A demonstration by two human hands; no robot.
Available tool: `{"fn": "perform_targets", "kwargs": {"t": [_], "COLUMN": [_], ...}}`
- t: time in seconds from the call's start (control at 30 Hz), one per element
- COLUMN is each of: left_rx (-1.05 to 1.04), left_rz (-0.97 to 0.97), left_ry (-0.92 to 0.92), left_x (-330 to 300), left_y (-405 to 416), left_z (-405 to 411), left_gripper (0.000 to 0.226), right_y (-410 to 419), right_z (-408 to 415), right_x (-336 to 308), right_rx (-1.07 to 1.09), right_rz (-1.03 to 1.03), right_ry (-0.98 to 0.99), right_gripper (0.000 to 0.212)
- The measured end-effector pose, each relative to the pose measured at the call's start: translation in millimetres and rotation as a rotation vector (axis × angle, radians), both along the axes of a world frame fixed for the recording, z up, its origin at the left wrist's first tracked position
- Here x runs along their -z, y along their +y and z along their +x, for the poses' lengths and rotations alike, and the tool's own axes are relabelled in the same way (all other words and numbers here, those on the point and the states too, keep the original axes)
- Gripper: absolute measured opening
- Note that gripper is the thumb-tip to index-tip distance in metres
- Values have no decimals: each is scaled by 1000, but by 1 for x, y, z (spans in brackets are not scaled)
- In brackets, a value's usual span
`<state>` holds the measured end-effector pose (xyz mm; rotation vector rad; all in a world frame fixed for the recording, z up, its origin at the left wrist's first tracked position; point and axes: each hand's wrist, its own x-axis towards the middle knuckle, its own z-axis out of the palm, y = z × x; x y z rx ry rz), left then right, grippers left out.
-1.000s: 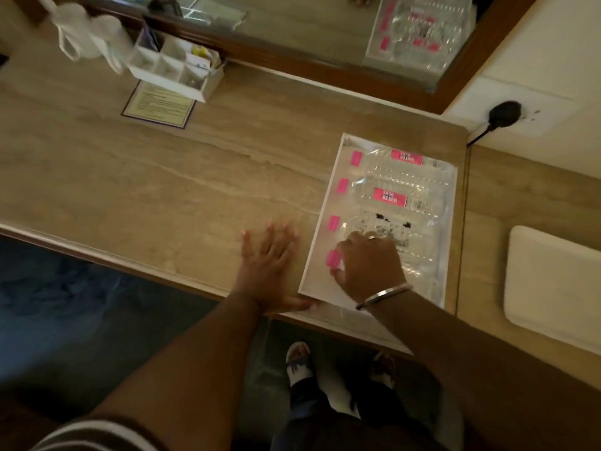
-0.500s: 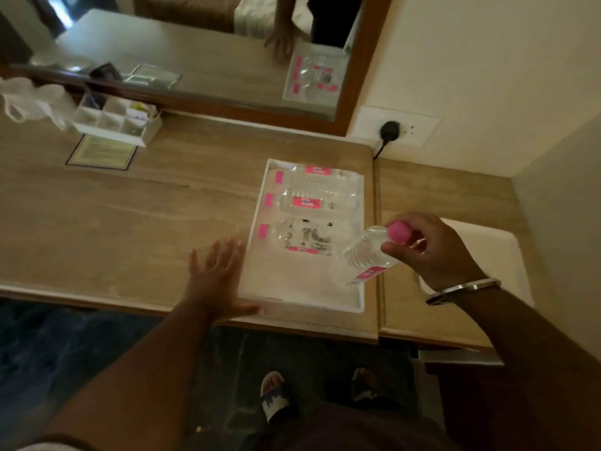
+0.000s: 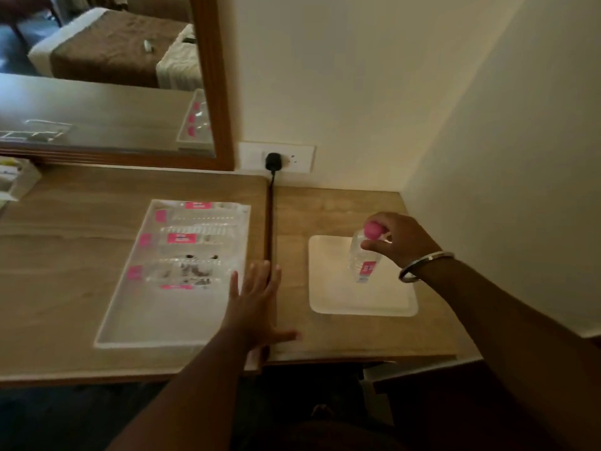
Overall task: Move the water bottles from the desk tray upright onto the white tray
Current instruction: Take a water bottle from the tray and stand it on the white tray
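A clear water bottle (image 3: 361,255) with a pink cap and pink label stands nearly upright over the white tray (image 3: 328,288) on the right side table. My right hand (image 3: 398,240) grips it around the neck, just under the cap. Whether its base touches the tray I cannot tell. The desk tray (image 3: 140,323) on the left holds three more bottles (image 3: 195,239) lying on their sides, caps to the left. My left hand (image 3: 255,301) rests flat, fingers spread, on the desk by the desk tray's right edge.
A dark gap (image 3: 269,229) with a black cable separates the desk from the side table. A black plug (image 3: 273,161) sits in the wall socket behind. A framed mirror (image 3: 211,92) hangs over the desk. Walls close in behind and to the right.
My right hand lifted a bottle out of the desk tray, carried it right and turned it upright over the white tray. My left hand shifted to the tray's right edge.
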<state>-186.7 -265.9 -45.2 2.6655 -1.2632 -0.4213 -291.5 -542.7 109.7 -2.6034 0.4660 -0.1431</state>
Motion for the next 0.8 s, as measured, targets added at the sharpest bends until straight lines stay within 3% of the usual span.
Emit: {"fn": "perform_targets", "kwargs": {"t": [0.2,0.43,0.8], "left_rx": [-65,-158,-95], "left_rz": [9,107,103], "left_ry": [123,218,256], "left_x": [44,58,84], "left_y": [-72,-75,-75], "left_z": [-45,-43,-39], "left_gripper": [149,155,157], "right_y": [-64,-73,-77], "right_z": [-3,7,27], "right_x": [37,55,73], "right_rx": [8,26,73], "right_rz": [46,123,160], "right_ry": [-8,-58,-80], "right_gripper": [35,36,33]}}
